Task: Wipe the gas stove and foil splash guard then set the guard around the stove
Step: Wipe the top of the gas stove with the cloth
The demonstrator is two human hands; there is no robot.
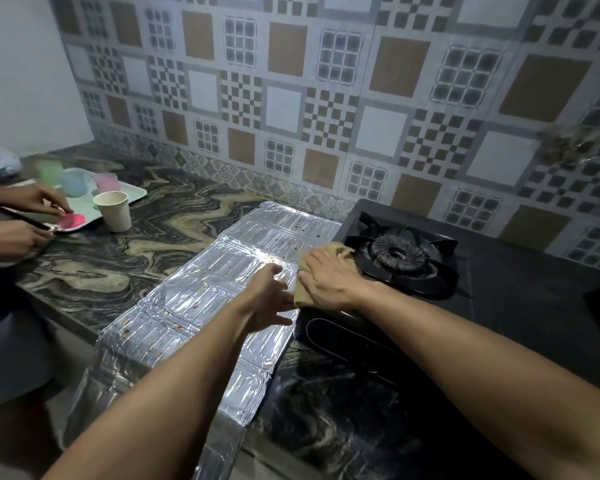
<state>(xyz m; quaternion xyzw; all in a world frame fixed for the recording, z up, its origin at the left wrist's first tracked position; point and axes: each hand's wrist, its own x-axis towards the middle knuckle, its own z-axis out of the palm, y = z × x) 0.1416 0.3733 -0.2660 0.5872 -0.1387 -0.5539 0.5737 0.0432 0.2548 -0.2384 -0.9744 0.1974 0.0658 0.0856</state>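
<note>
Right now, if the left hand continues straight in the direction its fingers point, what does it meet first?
Probably the tan cloth under the right hand, at the edge of the gas stove; the left hand already nearly touches it.

No readable text, label or number anywhere, perhaps owing to the blurred view.

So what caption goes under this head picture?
Right hand presses a cloth on the stove; left hand rests on the foil guard.

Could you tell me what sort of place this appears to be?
Most likely a home kitchen: a gas stove sits on a marbled stone counter against a patterned tile backsplash, with a foil splash guard laid flat beside it.
</note>
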